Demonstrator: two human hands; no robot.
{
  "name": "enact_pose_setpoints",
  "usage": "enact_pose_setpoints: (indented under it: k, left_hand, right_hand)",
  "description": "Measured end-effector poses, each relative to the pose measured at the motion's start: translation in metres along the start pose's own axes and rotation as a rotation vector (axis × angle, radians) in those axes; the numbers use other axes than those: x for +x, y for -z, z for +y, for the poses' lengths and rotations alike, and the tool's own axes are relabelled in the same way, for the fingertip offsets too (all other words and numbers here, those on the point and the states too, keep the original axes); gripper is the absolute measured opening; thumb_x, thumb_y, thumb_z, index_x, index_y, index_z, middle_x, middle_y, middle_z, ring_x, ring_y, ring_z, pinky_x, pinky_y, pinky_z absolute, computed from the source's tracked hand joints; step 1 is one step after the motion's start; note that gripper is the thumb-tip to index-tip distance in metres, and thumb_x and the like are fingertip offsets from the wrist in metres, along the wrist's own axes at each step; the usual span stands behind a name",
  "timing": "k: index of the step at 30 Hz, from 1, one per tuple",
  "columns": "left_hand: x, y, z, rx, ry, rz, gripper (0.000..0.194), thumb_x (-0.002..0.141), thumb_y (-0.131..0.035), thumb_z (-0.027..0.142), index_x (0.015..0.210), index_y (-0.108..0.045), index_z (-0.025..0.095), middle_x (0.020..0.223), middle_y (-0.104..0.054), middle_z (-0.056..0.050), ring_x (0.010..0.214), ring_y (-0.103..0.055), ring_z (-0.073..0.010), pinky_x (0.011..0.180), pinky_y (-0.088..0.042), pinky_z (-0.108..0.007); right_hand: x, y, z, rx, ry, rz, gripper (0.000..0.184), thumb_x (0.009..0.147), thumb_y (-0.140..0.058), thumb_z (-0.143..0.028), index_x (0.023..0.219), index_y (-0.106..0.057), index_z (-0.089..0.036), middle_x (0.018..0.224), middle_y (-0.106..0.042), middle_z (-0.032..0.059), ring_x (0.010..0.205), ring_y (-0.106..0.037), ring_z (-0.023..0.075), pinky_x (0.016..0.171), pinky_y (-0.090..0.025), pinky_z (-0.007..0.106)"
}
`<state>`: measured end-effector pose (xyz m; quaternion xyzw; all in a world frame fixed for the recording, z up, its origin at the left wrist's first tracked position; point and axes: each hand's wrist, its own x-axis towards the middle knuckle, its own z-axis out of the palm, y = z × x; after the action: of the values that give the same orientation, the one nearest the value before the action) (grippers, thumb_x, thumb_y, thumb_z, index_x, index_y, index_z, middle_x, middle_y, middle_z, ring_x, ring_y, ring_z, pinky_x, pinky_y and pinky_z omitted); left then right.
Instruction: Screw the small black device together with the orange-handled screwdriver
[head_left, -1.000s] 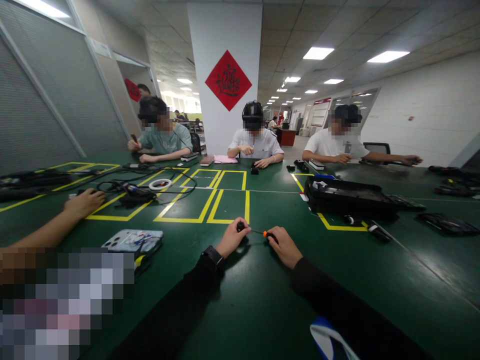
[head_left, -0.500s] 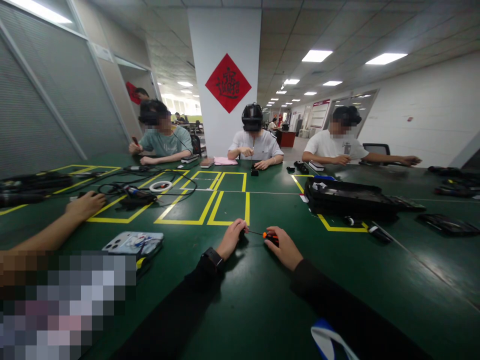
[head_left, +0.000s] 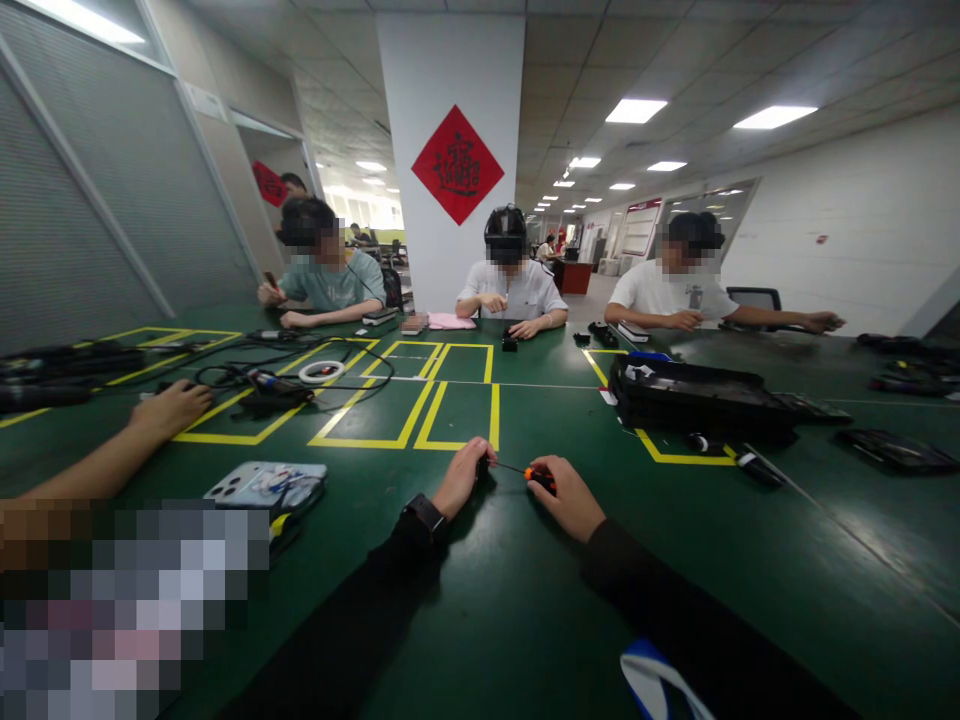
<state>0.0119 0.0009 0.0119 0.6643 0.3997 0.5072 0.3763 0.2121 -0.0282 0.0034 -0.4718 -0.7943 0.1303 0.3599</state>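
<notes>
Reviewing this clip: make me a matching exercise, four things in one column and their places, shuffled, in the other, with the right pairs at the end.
Things
1. screwdriver
2. light blue phone
3. red diamond sign
4. pink cloth

Places
A. on the far side of the green table
B. in the right hand
C. on the white pillar
D. on the near side of the table, to the left of the left hand

Right pairs: 1-B, 2-D, 3-C, 4-A
</notes>
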Motion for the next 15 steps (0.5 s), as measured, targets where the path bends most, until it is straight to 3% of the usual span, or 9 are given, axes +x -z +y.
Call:
enact_pose_setpoints:
  k: [6,15]
  left_hand:
    - [-0.0003,-0.0003,0.0017,0.026,-0.003,0.001,0.038,0.086,-0.027,0.037,0.07,-0.054,0.017,0.069,-0.055,-0.001,0.071,-0.05,-0.0137,0.071,-0.038,-0.025]
    - [0.0001,-0.0001,-0.0005,0.038,0.008,0.017,0.038,0.087,-0.026,0.037,0.069,-0.054,0.017,0.069,-0.055,-0.001,0.07,-0.05,-0.0132,0.069,-0.038,-0.025]
  right_hand:
    - [0.0002,0.0022,-0.0021,-0.036,0.016,-0.016,0.015,0.085,-0.041,-0.022,0.084,-0.055,-0.017,0.085,-0.054,0.0047,0.084,-0.047,0.0166,0.077,-0.038,0.031]
    - [0.0012,0.0013,0.0001,-0.036,-0.005,-0.008,0.015,0.084,-0.042,-0.022,0.083,-0.056,-0.018,0.084,-0.054,0.0044,0.083,-0.047,0.0164,0.076,-0.037,0.03]
